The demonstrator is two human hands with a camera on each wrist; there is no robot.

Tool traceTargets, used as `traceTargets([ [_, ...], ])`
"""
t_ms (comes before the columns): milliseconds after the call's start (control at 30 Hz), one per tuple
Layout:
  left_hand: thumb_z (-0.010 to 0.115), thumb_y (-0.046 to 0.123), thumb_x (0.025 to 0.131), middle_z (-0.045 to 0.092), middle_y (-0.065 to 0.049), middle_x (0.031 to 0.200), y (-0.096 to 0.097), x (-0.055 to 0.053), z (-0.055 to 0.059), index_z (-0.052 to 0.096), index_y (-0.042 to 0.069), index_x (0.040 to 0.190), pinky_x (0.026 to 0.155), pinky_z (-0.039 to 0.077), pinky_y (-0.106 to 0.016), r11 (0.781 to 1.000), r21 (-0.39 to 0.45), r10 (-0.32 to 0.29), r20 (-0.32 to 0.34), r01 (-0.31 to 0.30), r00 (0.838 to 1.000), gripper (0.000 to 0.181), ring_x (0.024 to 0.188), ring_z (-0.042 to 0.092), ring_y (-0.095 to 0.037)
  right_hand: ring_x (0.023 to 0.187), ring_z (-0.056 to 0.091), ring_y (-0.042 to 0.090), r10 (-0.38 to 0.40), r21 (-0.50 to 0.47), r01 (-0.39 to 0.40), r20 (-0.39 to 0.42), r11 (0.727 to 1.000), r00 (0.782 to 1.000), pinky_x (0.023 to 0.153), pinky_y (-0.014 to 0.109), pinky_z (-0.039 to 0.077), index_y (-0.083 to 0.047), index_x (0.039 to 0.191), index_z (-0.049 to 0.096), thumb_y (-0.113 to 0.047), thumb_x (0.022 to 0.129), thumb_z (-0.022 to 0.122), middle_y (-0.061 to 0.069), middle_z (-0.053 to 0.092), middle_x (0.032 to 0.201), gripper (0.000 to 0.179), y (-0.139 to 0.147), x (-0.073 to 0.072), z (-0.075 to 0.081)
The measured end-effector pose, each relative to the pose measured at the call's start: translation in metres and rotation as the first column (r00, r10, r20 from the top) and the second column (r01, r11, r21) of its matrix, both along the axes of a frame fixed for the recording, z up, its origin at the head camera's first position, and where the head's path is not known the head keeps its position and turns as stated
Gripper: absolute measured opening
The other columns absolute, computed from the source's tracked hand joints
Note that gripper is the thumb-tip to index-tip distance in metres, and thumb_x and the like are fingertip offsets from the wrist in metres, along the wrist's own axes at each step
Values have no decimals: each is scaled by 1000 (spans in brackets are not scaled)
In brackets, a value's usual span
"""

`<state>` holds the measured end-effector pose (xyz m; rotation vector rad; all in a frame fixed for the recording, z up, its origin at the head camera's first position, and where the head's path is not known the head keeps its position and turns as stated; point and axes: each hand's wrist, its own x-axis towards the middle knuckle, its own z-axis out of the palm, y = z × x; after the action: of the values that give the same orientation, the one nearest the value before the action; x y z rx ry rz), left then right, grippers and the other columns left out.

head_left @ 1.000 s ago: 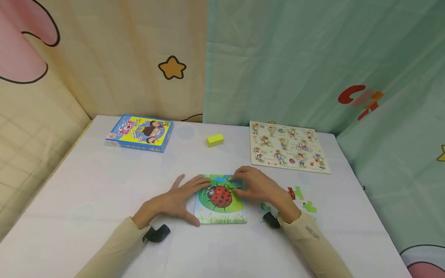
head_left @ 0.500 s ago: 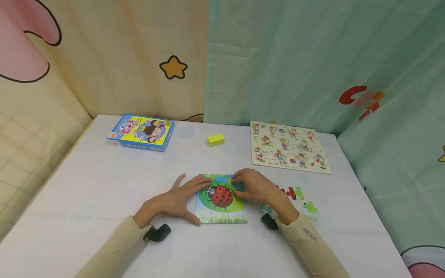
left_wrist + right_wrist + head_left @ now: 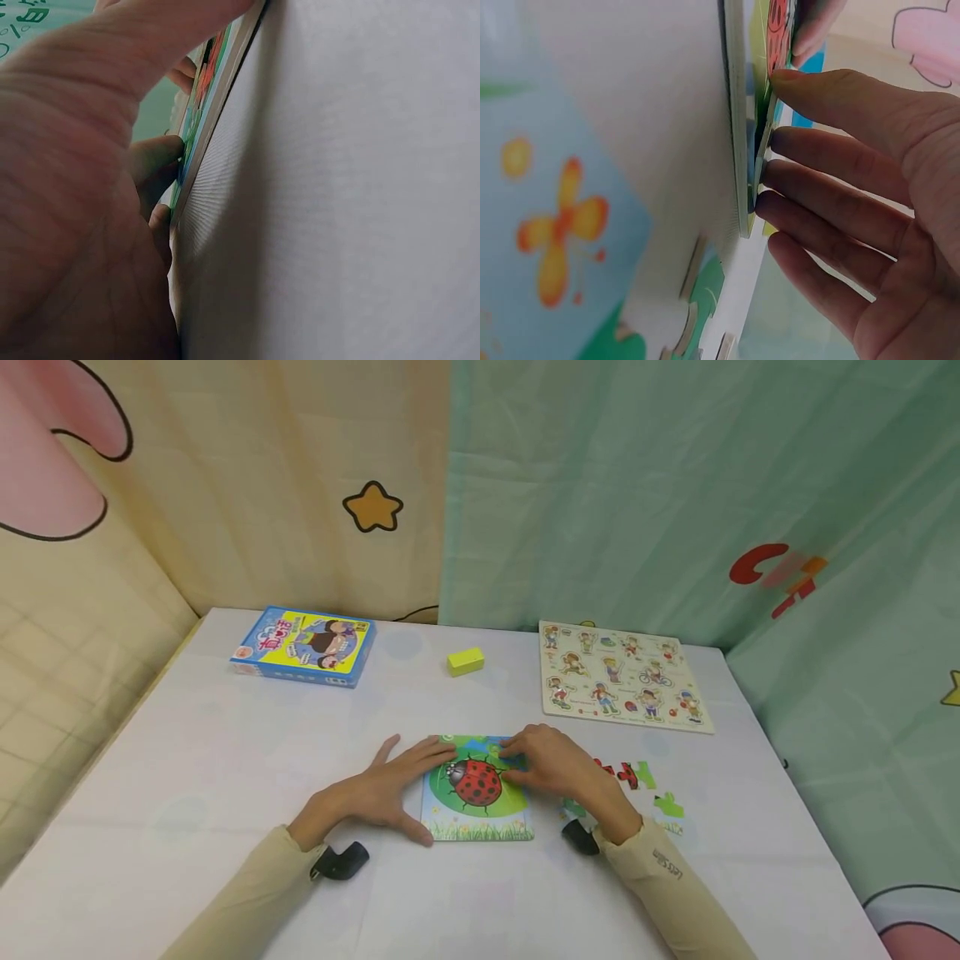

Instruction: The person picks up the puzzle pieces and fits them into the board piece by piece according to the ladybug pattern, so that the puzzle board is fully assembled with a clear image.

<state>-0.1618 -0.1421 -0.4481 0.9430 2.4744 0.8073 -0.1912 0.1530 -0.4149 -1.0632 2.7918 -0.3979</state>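
Note:
A square ladybug jigsaw puzzle [image 3: 480,828] lies flat on the white table in the head view. My left hand [image 3: 381,792] is spread across its left side, fingers resting on the upper left and thumb by the lower left corner. At the puzzle's upper right, my right hand [image 3: 553,762] bends down and pinches a thin puzzle piece [image 3: 764,146] against the board. In the right wrist view that piece sits slightly tilted over the puzzle's edge; most of its picture is hidden by the fingers. Loose puzzle pieces [image 3: 668,806] in red and green lie beside the right wrist.
Behind the puzzle stand a yellow block [image 3: 466,662] and, farther left, a blue and yellow game box [image 3: 315,647]. A board with figures of children [image 3: 611,672] lies at the back right. Curtains [image 3: 600,485] hang along the table's far edge.
My right hand has shifted slightly downward over the puzzle's upper right, and the green piece under its fingers lies flatter. More red pieces show beside the right wrist. The left hand stays put.

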Motion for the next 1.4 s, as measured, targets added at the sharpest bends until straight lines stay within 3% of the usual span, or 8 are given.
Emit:
traceTargets([
  [133, 87, 56, 68, 21, -3, 168, 0, 1, 1, 28, 19, 159, 119, -11, -66, 1000, 1, 10, 8, -10, 1000, 115, 157, 8, -31, 109, 67, 25, -11, 0, 11, -9, 1000, 1000, 94, 41, 55, -8, 111, 78, -29, 86, 80, 6, 73, 120, 32, 0, 0, 0],
  [333, 89, 53, 67, 20, -1, 168, 1, 0, 2, 28, 21, 159, 120, -12, -63, 1000, 10, 26, 26, -26, 999, 114, 157, 7, -29, 114, 66, 26, -40, -4, 40, -3, 999, 999, 100, 45, 52, -8, 107, 79, -30, 85, 81, 7, 73, 120, 31, 0, -1, -1],
  [600, 88, 54, 67, 16, -1, 169, 2, 0, 3, 29, 22, 159, 121, -10, -61, 1000, 4, 24, 3, -24, 1000, 114, 157, 10, -28, 117, 62, 28, -41, -44, 44, 62, 998, 997, 102, 44, 52, -4, 108, 78, -23, 84, 81, 10, 66, 125, 31, 3, -1, -1],
  [700, 88, 56, 67, 15, -2, 169, 0, 0, 4, 29, 23, 159, 123, -6, -60, 999, -16, 29, 4, -29, 1000, 114, 157, 5, -31, 119, 60, 29, -20, -43, 23, 86, 999, 996, 101, 44, 52, -2, 113, 76, -19, 86, 80, 13, 62, 129, 32, 4, 0, 1],
  [867, 90, 53, 65, 16, -6, 168, -5, -1, 4, 30, 20, 158, 125, 3, -59, 999, -30, 41, 1, -41, 999, 115, 156, -1, -37, 121, 59, 29, -12, -18, 14, 108, 1000, 994, 101, 44, 52, -3, 118, 74, -15, 89, 76, 13, 59, 132, 31, 6, 1, 2],
  [1100, 92, 52, 63, 19, -5, 167, -5, 0, 1, 26, 16, 159, 125, 3, -58, 998, -3, 68, 1, -68, 998, 121, 156, 2, -35, 112, 56, 25, 12, 15, -13, 83, 1000, 996, 93, 41, 52, -11, 117, 76, -20, 91, 74, 8, 63, 126, 28, 11, 0, 3],
  [1400, 92, 48, 65, 19, -7, 168, -3, 1, 3, 28, 11, 157, 124, -1, -60, 997, 30, 75, 2, -75, 997, 118, 156, 7, -33, 123, 57, 28, 20, 2, -21, 165, 1000, 986, 104, 45, 48, -9, 128, 68, -16, 97, 66, 7, 62, 137, 32, 24, -5, 11],
])
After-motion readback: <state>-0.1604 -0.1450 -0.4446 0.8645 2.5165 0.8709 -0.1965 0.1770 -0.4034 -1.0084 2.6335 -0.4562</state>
